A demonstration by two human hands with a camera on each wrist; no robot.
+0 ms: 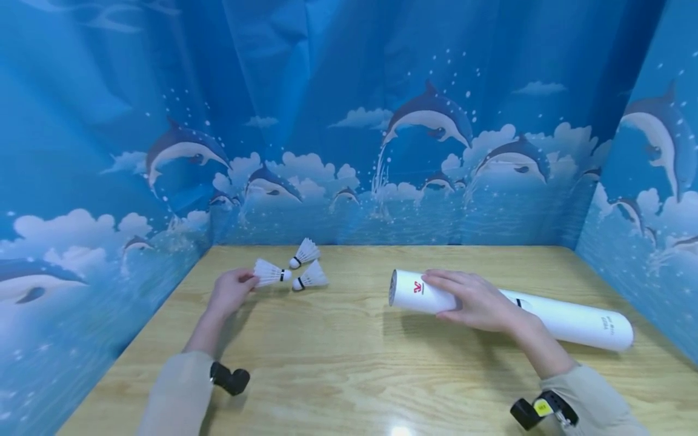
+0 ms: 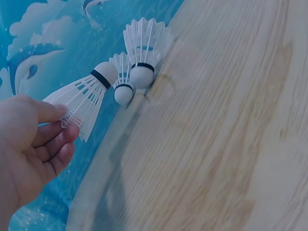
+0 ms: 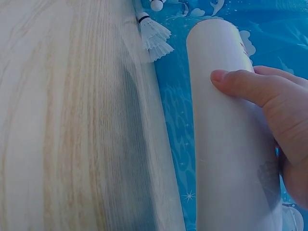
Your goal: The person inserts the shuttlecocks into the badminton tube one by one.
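My left hand (image 1: 231, 292) pinches a white shuttlecock (image 1: 268, 273) by the edge of its skirt, its cork pointing right. In the left wrist view the thumb and fingers of the left hand (image 2: 36, 149) hold that skirt rim. Just beyond its cork lie two more shuttlecocks, one at the back (image 1: 304, 254) and one nearer (image 1: 311, 277), each with a black band. On the right, my right hand (image 1: 477, 298) grips a long white shuttlecock tube (image 1: 578, 321) near its left end, thumb on the near side. The tube's left end faces the shuttlecocks; its inside is hard to make out.
A light wooden table (image 1: 338, 363) lies under everything. Blue curtains (image 1: 349, 121) printed with dolphins stand along its back, left and right sides. Both forearms carry black wrist cameras.
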